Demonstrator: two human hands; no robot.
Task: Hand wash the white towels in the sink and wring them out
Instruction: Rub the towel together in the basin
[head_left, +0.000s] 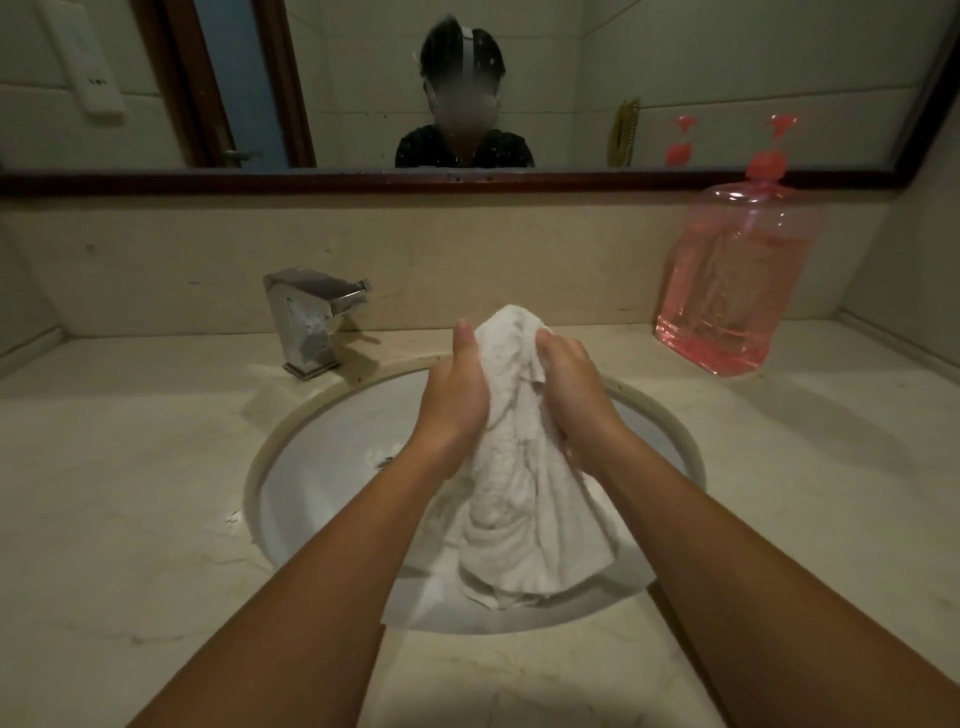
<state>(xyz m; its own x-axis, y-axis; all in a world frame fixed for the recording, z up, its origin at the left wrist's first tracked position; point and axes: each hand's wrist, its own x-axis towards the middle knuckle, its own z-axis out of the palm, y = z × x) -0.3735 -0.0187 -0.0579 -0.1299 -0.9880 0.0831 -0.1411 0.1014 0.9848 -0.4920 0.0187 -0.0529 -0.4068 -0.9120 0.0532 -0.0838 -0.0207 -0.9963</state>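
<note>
A wet white towel (519, 499) hangs bunched over the round white sink (311, 447), its lower folds resting in the basin. My left hand (457, 395) grips the towel's upper part from the left, thumb pointing up. My right hand (571, 384) grips the same bunch from the right, fingers curled into the cloth. The towel's top sticks up between the two hands. A second piece of white cloth (431, 592) lies at the basin's front edge under the towel.
A chrome tap (306, 317) stands at the sink's back left. A large clear bottle of pink liquid (732, 280) with a pump sits on the marble counter (130, 493) at the back right. A wood-framed mirror (363, 179) runs along the wall.
</note>
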